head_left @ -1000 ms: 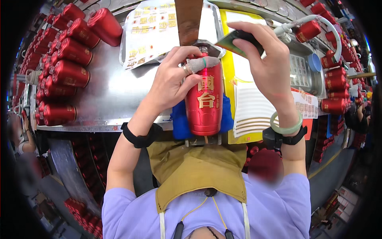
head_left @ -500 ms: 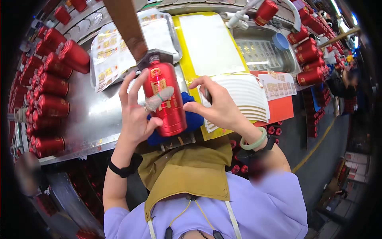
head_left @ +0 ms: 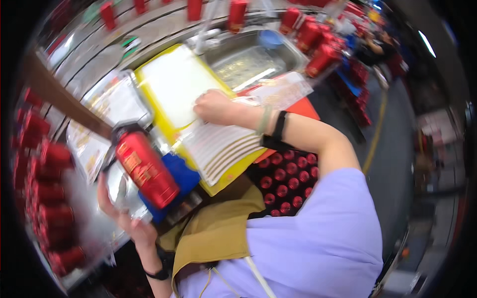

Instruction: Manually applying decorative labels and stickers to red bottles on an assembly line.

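Observation:
A red metallic bottle (head_left: 146,169) with gold lettering lies tilted on a blue cloth (head_left: 185,173), its neck end at a dark holder below a brown post (head_left: 64,97). My left hand (head_left: 121,213) is beside the bottle's left side, fingers stretched and blurred. Whether it touches the bottle, I cannot tell. My right hand (head_left: 214,107) is closed over a white sheet (head_left: 176,82) on a yellow board (head_left: 231,175). Its fingers are curled in, hiding whatever they hold. Just nearer lies a fanned stack of white strips (head_left: 218,151) with brown edges.
Many red bottles (head_left: 54,193) crowd the left side. A metal tray (head_left: 144,107) with printed label sheets (head_left: 112,102) sits behind the bottle. At the back is a sink (head_left: 293,54) with a blue bowl (head_left: 271,38). More red bottles (head_left: 283,176) stand below the table edge.
The view has turned, and the scene has swung leftward. My right hand has moved away from the bottle onto the white sheet and closed. My left hand has drawn off the bottle's front to its side.

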Demonstrator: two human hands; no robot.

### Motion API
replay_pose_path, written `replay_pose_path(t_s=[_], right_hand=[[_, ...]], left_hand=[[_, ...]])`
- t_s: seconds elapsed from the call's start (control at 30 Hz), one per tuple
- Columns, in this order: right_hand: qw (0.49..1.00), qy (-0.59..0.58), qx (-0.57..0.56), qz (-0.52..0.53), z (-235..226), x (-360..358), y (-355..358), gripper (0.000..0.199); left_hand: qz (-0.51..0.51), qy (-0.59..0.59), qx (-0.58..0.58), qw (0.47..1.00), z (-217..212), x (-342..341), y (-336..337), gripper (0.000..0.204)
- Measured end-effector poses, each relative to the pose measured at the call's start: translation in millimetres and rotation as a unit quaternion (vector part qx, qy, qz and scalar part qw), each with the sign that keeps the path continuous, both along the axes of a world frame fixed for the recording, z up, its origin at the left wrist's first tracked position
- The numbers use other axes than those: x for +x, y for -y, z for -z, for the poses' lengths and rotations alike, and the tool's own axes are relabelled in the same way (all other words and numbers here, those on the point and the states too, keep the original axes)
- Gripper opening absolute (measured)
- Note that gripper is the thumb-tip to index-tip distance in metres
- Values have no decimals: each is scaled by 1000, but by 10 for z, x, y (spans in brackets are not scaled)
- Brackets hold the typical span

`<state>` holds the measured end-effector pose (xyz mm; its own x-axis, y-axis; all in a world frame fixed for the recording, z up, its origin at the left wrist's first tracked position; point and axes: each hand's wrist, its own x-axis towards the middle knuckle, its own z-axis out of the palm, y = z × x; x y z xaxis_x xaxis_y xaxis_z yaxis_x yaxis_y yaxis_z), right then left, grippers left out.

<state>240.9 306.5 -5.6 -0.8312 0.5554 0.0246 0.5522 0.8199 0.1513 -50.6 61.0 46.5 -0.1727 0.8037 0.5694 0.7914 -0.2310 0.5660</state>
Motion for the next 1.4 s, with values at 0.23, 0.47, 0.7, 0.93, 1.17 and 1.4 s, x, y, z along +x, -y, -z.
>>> replay_pose_path(t_s=[0.23,0.47,0.7,0.93,1.17,1.4], right_hand=[[999,-4,39,-31,-49,-10,-2,12],[984,-111,86,111,-280,-39,-604,17],[928,-131,143,320,274,-413,-1660,25],[960,-71,65,263,411,-455,-1492,26],[894,-345,33,284,-858,207,-648,36],[646,-651,-44,396,-664,1951,874,33]], left_hand=[[32,-5,35,999,140,-112,-99,87],[72,5,75,995,-203,374,-487,97],[150,23,93,984,-166,779,-939,94],[158,27,80,984,-48,873,-1015,92],[169,28,68,983,70,889,-932,91],[195,38,55,979,280,1058,-820,89]])
